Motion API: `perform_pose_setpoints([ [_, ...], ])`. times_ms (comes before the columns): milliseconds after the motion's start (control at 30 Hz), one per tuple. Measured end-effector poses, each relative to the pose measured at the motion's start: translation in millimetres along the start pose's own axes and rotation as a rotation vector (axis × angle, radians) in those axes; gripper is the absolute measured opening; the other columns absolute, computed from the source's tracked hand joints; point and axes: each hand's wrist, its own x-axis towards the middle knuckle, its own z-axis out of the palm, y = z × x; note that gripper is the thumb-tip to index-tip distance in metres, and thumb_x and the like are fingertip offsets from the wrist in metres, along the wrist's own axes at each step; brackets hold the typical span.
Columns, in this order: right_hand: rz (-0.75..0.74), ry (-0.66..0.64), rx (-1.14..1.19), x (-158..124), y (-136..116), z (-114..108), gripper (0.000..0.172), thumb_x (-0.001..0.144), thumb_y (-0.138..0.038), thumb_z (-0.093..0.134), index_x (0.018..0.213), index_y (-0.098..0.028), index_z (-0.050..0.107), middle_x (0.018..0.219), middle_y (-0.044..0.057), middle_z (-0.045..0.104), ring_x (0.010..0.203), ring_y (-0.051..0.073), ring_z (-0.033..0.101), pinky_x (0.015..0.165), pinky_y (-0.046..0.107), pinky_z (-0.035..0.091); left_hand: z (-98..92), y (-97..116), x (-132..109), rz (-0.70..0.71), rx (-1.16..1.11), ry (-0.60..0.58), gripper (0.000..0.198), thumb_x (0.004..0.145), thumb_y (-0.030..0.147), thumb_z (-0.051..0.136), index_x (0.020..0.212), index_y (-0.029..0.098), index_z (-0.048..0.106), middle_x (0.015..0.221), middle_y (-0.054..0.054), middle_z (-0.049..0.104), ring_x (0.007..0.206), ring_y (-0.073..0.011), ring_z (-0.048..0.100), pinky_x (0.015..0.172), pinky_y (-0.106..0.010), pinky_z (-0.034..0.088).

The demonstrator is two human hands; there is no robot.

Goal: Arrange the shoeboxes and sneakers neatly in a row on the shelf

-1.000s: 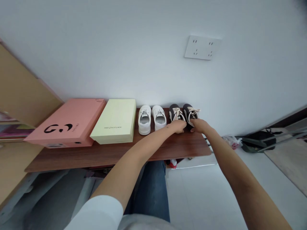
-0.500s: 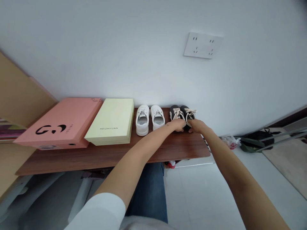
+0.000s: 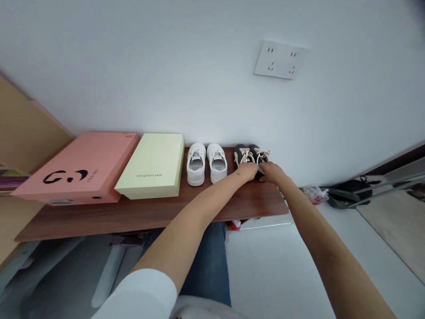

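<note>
Landmark: bench [image 3: 149,212], a dark wood board set against the white wall.

Black shoes [image 3: 246,153]: one pair with pale laces, standing side by side and touching at the bench's right end, toes to the wall, heels toward the person.

Left hand [image 3: 248,171]: it rests on the bench top at the heel of the left black shoe. The fingers are bent and lie against the heel. The shoe lies directly beyond the hand, toward the wall.

Right hand [image 3: 272,172]: it rests at the heel of the right black shoe, near the bench's right edge. The fingers are bent and touch the heel. The two hands sit just beside each other, almost meeting. Whether either hand actually clamps its shoe or only presses on it cannot be told; the heels are hidden under the fingers.

White shoes [image 3: 206,161]: a pair at the bench's rear middle, just left of the black pair.

Green box [image 3: 152,165]: left of the white shoes on the bench.

Pink box [image 3: 79,167]: at the bench's left end, touching the green box.
</note>
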Motion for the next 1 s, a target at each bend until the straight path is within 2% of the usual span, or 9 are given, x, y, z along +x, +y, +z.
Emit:
perform_pose_setpoints([
  [200,0.016,0.244,0.115,-27.2,-20.0,-30.2,0.036,0.084,-0.024,0.063,0.119,-0.017,0.057,0.119,0.016,0.062,0.111,0.033,0.057,0.092,0.041,0.045,-11.9,0.0,-58.3,0.164,-0.015,0.303,0.036,0.088,0.022,0.056,0.121,0.009,0.057,0.124,-0.023,0.059,0.118,-0.0361,0.056,0.098,-0.049,0.045],
  [300,-0.112,0.383,0.270,-56.8,-49.2,-48.5,0.029,0.090,-0.024,0.054,0.119,-0.019,0.059,0.120,0.015,0.063,0.113,0.032,0.057,0.096,0.042,0.045,-21.4,-16.2,-122.2,0.313,-0.087,0.316,0.032,0.091,0.026,0.052,0.120,0.015,0.060,0.123,-0.017,0.062,0.113,-0.0300,0.059,0.097,-0.043,0.046],
  [367,-0.196,0.461,0.405,-84.5,-77.6,-46.9,0.028,0.093,-0.030,0.050,0.118,-0.022,0.059,0.120,0.013,0.064,0.113,0.031,0.057,0.097,0.044,0.045,-17.1,-35.1,-179.2,0.317,-0.193,0.286,0.030,0.094,0.029,0.046,0.118,0.023,0.063,0.120,-0.010,0.065,0.111,-0.0241,0.061,0.098,-0.038,0.046],
  [467,-0.251,0.471,0.639,-128.1,-130.3,-16.5,0.027,0.094,-0.036,0.049,0.116,-0.026,0.060,0.113,0.010,0.068,0.107,0.028,0.063,0.096,0.044,0.048,14.0,-72.8,-274.6,0.065,-0.375,0.254,0.028,0.093,0.030,0.044,0.109,0.034,0.068,0.114,-0.002,0.071,0.108,-0.0203,0.063,0.101,-0.036,0.044],
  [600,-0.225,0.321,0.960,-167.3,-209.1,48.1,0.026,0.093,-0.040,0.049,0.114,-0.031,0.061,0.102,0.005,0.072,0.092,0.026,0.069,0.085,0.043,0.055,89.0,-119.3,-389.1,-0.369,-0.567,0.297,0.028,0.087,0.029,0.045,0.096,0.036,0.070,0.104,0.003,0.074,0.100,-0.0206,0.068,0.094,-0.035,0.049],
  [700,-0.184,0.206,1.110,-178.3,-268.5,80.3,0.025,0.091,-0.040,0.048,0.110,-0.033,0.063,0.096,0.003,0.073,0.087,0.027,0.071,0.081,0.042,0.058,142.5,-138.1,-447.7,-0.672,-0.666,0.409,0.028,0.085,0.029,0.041,0.088,0.035,0.068,0.091,0.004,0.075,0.087,-0.0200,0.071,0.081,-0.032,0.055],
  [767,-0.221,0.087,1.145,-179.3,-306.3,85.2,0.024,0.088,-0.036,0.050,0.107,-0.034,0.065,0.094,0.002,0.074,0.086,0.026,0.072,0.079,0.040,0.059,162.5,-146.2,-471.7,-0.805,-0.674,0.506,0.026,0.085,0.031,0.039,0.083,0.033,0.065,0.083,0.004,0.074,0.078,-0.0205,0.071,0.075,-0.033,0.056],
  [867,-0.389,-0.123,1.113,-174.3,-356.3,68.0,0.024,0.080,-0.026,0.058,0.101,-0.032,0.068,0.092,0.001,0.074,0.086,0.025,0.072,0.078,0.035,0.058,157.7,-165.4,-491.2,-0.923,-0.640,0.666,0.026,0.088,0.036,0.037,0.086,0.030,0.063,0.081,0.002,0.071,0.073,-0.0217,0.070,0.071,-0.035,0.057],
  [1000,-0.578,-0.138,1.172,-156.0,-406.7,13.3,0.028,0.080,-0.023,0.062,0.107,-0.028,0.068,0.102,0.004,0.072,0.097,0.022,0.068,0.087,0.032,0.054,101.2,-226.8,-500.8,-0.996,-0.545,1.052,0.036,0.086,0.051,0.045,0.102,0.023,0.062,0.092,-0.006,0.068,0.083,-0.0239,0.067,0.079,-0.038,0.055],
])
